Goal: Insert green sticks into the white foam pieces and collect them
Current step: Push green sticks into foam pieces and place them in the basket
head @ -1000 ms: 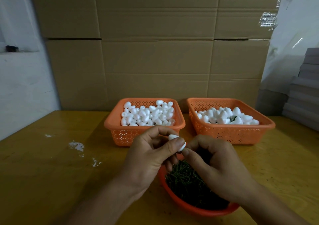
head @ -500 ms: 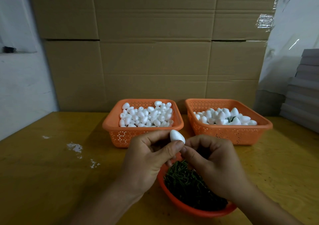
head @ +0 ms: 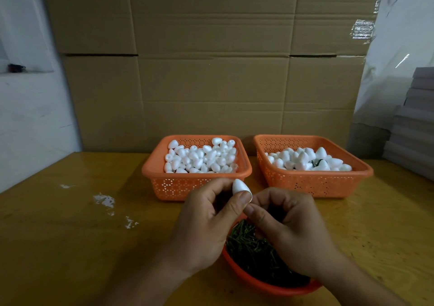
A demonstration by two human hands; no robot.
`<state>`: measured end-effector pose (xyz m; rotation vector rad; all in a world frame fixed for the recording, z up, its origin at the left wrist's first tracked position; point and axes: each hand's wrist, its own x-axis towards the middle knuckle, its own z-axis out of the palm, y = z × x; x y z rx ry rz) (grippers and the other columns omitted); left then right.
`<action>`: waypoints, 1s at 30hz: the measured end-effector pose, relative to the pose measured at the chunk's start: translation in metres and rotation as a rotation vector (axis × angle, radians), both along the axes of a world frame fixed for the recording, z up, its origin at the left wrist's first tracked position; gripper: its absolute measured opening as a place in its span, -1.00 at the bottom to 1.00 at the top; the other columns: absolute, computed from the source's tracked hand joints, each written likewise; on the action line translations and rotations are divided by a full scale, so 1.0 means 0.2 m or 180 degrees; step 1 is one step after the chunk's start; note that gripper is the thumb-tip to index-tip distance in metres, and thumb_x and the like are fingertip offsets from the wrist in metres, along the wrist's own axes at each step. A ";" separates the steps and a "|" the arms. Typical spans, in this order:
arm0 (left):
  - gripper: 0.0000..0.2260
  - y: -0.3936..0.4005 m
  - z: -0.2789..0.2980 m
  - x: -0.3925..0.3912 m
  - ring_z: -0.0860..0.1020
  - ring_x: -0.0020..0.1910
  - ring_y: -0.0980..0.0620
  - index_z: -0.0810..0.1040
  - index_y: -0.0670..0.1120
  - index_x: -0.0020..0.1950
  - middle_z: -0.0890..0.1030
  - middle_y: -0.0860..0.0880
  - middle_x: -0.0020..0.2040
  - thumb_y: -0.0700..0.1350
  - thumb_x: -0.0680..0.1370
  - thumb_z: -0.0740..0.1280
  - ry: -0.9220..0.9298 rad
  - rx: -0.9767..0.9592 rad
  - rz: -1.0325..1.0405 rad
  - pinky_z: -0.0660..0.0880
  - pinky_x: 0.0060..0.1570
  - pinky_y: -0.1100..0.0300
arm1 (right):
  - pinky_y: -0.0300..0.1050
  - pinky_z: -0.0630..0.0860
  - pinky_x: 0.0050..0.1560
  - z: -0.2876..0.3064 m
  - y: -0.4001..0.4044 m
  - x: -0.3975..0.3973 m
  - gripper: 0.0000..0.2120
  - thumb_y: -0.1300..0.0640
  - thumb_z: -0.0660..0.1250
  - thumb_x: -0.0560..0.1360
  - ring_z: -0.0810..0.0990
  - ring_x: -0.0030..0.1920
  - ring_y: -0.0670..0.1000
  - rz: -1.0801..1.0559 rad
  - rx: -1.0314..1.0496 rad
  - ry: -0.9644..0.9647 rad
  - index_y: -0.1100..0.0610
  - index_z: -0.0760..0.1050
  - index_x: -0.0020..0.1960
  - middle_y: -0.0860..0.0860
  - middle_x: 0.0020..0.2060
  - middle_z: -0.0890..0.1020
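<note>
My left hand (head: 206, 226) pinches a white egg-shaped foam piece (head: 240, 186) between thumb and fingers, held up over the table. My right hand (head: 291, 228) meets it from the right, thumb and forefinger pressed together at the piece's lower end; whether a stick is between them is hidden. Below both hands sits an orange bowl (head: 265, 284) full of green sticks (head: 253, 249). Farther back, the left orange basket (head: 164, 183) holds plain foam pieces. The right orange basket (head: 312, 183) holds foam pieces with a green stick showing among them.
A wall of cardboard boxes (head: 211, 71) rises right behind the baskets. White crumbs (head: 103, 200) dot the yellow wooden table (head: 58, 247) at the left. A stack of grey boards (head: 413, 122) stands at the far right.
The foam piece has turned upright in my left hand, showing more of itself above the thumb. Both hands stay together over the bowl.
</note>
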<state>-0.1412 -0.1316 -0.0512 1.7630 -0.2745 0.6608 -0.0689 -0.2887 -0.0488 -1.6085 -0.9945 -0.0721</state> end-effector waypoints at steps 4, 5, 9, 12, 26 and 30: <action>-0.92 0.00 -0.01 0.01 0.61 -0.21 0.29 0.67 0.08 0.02 0.68 0.15 -0.20 0.00 0.58 0.38 0.0041 -0.0127 0.0034 0.50 -0.24 0.43 | -0.33 0.43 -0.44 0.02 0.00 0.01 -0.79 0.00 0.41 0.44 0.55 -0.49 -0.13 0.0055 -0.0004 0.0123 0.15 0.66 -0.17 0.05 -0.44 0.63; -0.91 0.00 -0.01 0.01 0.62 -0.20 0.29 0.68 0.08 0.03 0.69 0.14 -0.19 0.00 0.58 0.39 0.0050 -0.0143 0.0035 0.50 -0.24 0.42 | -0.33 0.43 -0.44 0.02 0.00 0.01 -0.79 0.00 0.41 0.43 0.53 -0.49 -0.14 0.0060 0.0013 0.0163 0.16 0.66 -0.17 0.03 -0.46 0.62; -0.81 0.00 -0.01 0.00 0.61 -0.21 0.27 0.66 0.12 0.14 0.65 0.18 -0.22 0.10 0.57 0.37 0.0118 -0.0203 -0.0033 0.50 -0.24 0.40 | -0.28 0.39 -0.43 0.02 0.00 0.02 -0.79 0.01 0.42 0.41 0.48 -0.47 -0.13 0.0035 0.0133 0.0291 0.17 0.67 -0.19 0.08 -0.45 0.61; -0.64 -0.01 -0.03 0.01 0.57 -0.25 0.23 0.57 0.13 0.28 0.61 0.07 -0.21 0.21 0.53 0.35 0.0294 -0.0298 0.0054 0.50 -0.27 0.32 | -0.32 0.38 -0.44 0.04 -0.01 0.07 -0.85 0.07 0.44 0.45 0.46 -0.46 -0.17 -0.0265 0.0095 0.0297 0.14 0.67 -0.21 0.11 -0.41 0.62; -0.63 -0.02 -0.04 0.02 0.55 -0.29 0.24 0.57 0.07 0.21 0.60 0.15 -0.24 0.18 0.47 0.30 0.0399 -0.0266 0.0198 0.48 -0.29 0.34 | -0.09 0.41 -0.39 0.09 -0.20 0.83 -0.76 0.06 0.34 0.59 0.57 -0.42 0.10 -0.2983 -0.1441 -0.0079 0.13 0.64 -0.19 0.10 -0.39 0.64; -0.65 -0.01 -0.04 0.02 0.55 -0.29 0.23 0.57 0.08 0.20 0.60 0.13 -0.23 0.17 0.48 0.30 0.0385 -0.0247 0.0223 0.47 -0.29 0.33 | -0.22 0.32 -0.44 0.11 -0.16 0.92 -0.77 0.04 0.33 0.57 0.53 -0.44 0.05 -0.3313 -0.2020 0.0065 0.14 0.58 -0.19 0.09 -0.37 0.61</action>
